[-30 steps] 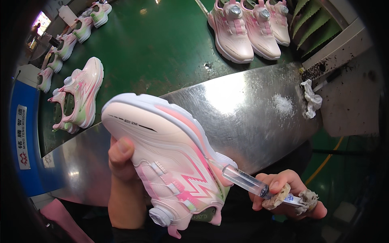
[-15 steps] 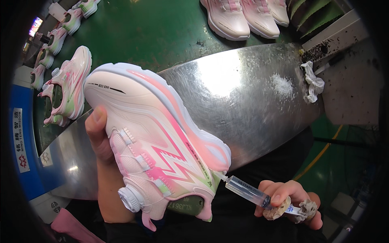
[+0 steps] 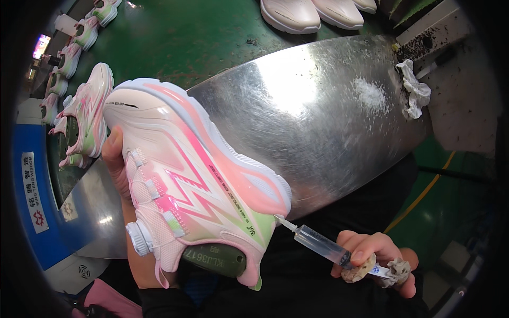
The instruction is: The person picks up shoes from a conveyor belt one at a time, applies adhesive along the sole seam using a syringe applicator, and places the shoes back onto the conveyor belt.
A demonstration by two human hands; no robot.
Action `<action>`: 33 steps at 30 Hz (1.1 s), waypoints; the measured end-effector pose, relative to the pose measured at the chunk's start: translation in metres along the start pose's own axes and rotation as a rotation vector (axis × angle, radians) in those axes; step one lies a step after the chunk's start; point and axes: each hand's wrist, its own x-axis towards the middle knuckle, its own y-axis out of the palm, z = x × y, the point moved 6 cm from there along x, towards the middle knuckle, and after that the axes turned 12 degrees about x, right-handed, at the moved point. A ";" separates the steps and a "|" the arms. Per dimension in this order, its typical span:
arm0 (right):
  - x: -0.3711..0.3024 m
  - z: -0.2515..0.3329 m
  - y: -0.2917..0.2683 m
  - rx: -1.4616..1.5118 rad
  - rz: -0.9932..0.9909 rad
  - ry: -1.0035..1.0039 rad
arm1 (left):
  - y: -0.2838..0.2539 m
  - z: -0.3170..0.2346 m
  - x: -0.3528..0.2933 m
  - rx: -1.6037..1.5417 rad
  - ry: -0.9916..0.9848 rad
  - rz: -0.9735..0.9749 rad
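A pink and white sneaker (image 3: 164, 138) with a pale green heel and a white dial closure (image 3: 139, 238) lies on its side in the air, sole turned away from me. My left hand (image 3: 114, 153) grips it from behind near the toe; most of those fingers are hidden. A dark green shoe last (image 3: 217, 259) fills the sneaker's opening. In my right hand (image 3: 376, 249) is a clear syringe (image 3: 321, 245), its flange and plunger wrapped in dirty, lumpy material (image 3: 397, 271). The syringe's tip meets the heel, where sole and upper join.
Under the sneaker is a scratched metal plate (image 3: 318, 153) with white residue. A crumpled white tissue (image 3: 413, 89) lies at its right end. More sneakers stand on the green surface (image 3: 185, 37), several in a line at left, others (image 3: 291, 15) at the top. A blue panel (image 3: 32, 175) is at far left.
The sneaker has shifted left and turned slightly, showing more of its side. My right hand keeps the syringe tip at the heel. The background has moved a little in view.
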 end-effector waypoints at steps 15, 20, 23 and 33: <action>0.002 -0.029 -0.025 0.127 0.030 -0.092 | -0.042 -0.005 -0.052 0.241 -0.291 -0.347; 0.015 -0.034 -0.021 0.076 0.042 -0.178 | -0.081 -0.040 -0.098 0.911 -0.055 -0.205; 0.024 -0.036 -0.018 -0.046 0.084 -0.238 | -0.054 -0.041 -0.114 1.407 0.213 0.075; 0.023 -0.032 -0.009 -0.239 0.126 -0.258 | -0.081 -0.004 -0.205 0.618 -0.296 -0.534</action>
